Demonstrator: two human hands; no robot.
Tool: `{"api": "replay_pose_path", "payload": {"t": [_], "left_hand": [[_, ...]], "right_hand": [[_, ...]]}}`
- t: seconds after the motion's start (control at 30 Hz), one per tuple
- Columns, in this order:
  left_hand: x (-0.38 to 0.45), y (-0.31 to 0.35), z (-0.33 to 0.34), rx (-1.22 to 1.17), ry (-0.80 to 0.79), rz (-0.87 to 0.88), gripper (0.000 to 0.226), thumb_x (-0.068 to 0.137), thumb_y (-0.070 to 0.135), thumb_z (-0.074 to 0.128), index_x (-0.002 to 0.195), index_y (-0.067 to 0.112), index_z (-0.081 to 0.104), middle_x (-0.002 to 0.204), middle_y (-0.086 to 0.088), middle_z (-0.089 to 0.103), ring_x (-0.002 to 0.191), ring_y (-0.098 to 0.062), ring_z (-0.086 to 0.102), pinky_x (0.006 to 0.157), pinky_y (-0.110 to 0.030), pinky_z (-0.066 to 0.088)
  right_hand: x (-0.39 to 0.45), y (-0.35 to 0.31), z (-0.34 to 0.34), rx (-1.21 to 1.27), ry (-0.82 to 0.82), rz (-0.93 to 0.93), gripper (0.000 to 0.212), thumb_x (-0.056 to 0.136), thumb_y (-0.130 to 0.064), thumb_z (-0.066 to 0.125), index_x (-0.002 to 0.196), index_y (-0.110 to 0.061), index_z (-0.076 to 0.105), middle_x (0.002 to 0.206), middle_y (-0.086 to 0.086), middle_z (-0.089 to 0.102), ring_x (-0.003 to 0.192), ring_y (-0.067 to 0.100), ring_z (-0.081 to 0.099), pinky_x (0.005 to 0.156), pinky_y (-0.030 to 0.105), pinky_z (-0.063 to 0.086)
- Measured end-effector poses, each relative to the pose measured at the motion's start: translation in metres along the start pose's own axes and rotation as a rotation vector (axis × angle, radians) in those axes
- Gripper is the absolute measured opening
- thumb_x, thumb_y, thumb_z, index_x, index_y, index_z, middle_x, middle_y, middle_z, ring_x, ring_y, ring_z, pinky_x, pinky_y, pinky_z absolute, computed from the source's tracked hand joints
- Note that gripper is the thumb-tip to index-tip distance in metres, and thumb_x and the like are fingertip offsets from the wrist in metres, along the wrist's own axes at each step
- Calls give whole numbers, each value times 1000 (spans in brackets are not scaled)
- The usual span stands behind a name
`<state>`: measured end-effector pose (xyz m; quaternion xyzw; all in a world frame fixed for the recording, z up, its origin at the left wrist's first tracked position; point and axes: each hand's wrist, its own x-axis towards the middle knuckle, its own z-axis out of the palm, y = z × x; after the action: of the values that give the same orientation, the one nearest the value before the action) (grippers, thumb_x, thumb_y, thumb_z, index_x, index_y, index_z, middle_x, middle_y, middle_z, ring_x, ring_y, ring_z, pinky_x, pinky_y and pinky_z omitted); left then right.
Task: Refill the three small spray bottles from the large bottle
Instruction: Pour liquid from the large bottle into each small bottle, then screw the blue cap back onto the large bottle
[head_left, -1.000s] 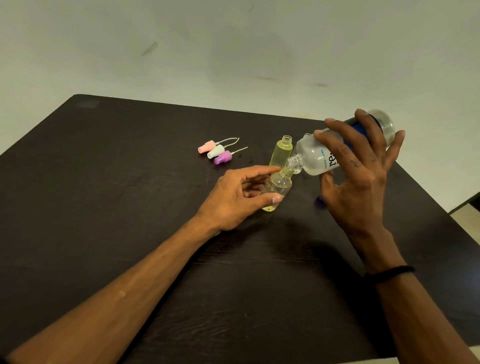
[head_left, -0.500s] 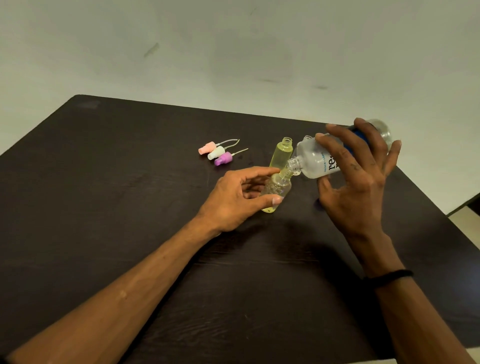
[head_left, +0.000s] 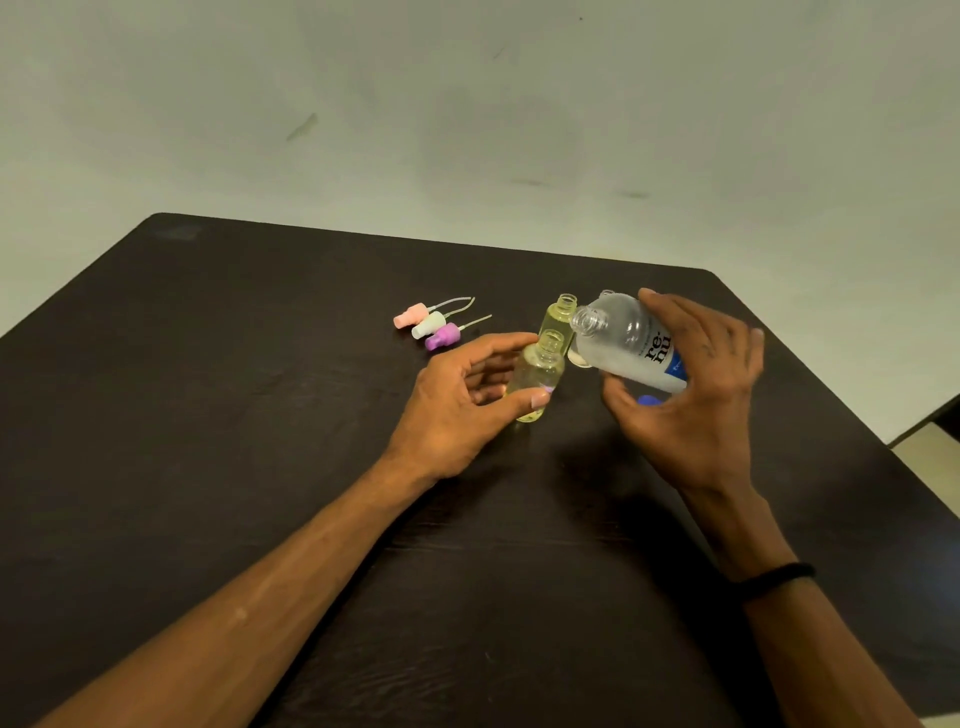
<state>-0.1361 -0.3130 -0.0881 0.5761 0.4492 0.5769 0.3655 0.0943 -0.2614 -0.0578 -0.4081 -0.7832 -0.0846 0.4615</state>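
Left hand: my left hand (head_left: 457, 410) grips the small clear spray bottle of yellowish liquid (head_left: 537, 375), upright on the dark wooden table (head_left: 208, 415), thumb and fingers round its body.
Right hand: my right hand (head_left: 691, 395) clasps the large frosted plastic bottle with a blue label (head_left: 626, 340), lifted and tilted.
Key relation: the large bottle's long axis runs from my right palm up-left; its open mouth sits just above and right of the small bottle's open neck, not over it.
Second small yellow bottle (head_left: 560, 317): upright just behind, uncapped.
Third bottle: mostly hidden.
Pink, white and purple spray caps (head_left: 428, 326): lying together, well left.
Nearer hand: the left.
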Motion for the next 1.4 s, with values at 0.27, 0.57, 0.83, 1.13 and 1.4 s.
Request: {"api": "replay_pose_path", "payload": {"t": [0.27,0.57,0.83,1.13,1.4], "left_hand": [[13,-5,-1,34,127,-45,54,83,17,88,133,25,69,128,10,74,122,-6,68,105,-37,58],[38,-15,0,88,214,-84,54,81,13,90,130,23,70,120,7,77,116,-7,71,103,-39,59],[50,-20,1,127,231,-71,51,82,10,88,128,24,68,119,7,76,114,-7,71,103,-39,58],[29,-8,4,241,384,15,56,84,25,88,134,24,62,127,1,70,116,-10,68,98,-28,58],[-5,22,24,223,358,260,26,94,38,75,105,17,64,87,3,68,77,-19,65,70,-29,57]], "right_hand": [[-2,-2,-2,187,114,130,77,78,-45,87,142,-15,58,133,-9,60,118,21,60,98,54,53],[-1,-20,-7,356,106,271,77,76,-47,89,138,-11,61,129,-1,68,112,12,66,93,23,54],[-4,-36,5,616,-14,404,74,70,-43,92,134,-17,65,126,-11,72,117,7,69,97,28,58],[-8,-35,8,657,-78,418,72,69,-35,96,132,-17,65,125,-10,73,115,6,70,93,26,59],[-7,-13,-5,507,138,492,33,106,-41,56,127,-19,68,105,-7,75,96,14,72,81,21,56]]}}
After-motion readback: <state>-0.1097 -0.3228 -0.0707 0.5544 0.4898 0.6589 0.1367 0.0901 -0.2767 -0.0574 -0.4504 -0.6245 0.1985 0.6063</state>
